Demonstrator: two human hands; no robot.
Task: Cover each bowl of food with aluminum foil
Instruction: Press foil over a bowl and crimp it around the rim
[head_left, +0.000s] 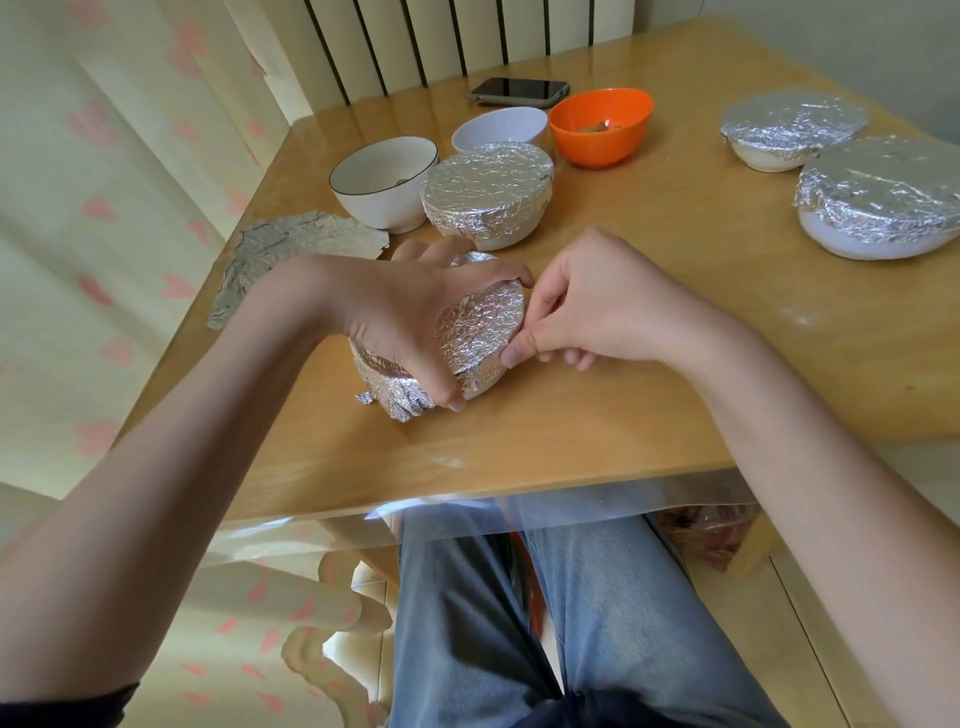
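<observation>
Foil-wrapped bowl (480, 332), crinkled silver, tilted between both hands

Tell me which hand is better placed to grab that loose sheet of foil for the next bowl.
Probably the left hand. The loose foil sheet lies on the table's left side, just beyond it. The right hand is pinching foil at the right rim of the bowl being wrapped and would have to cross over it.

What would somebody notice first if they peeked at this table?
Probably the two hands in the middle: the left hand grips a foil-wrapped bowl while the right hand pinches the foil at its edge. Next, the bright orange bowl at the back, uncovered, beside a phone.
</observation>
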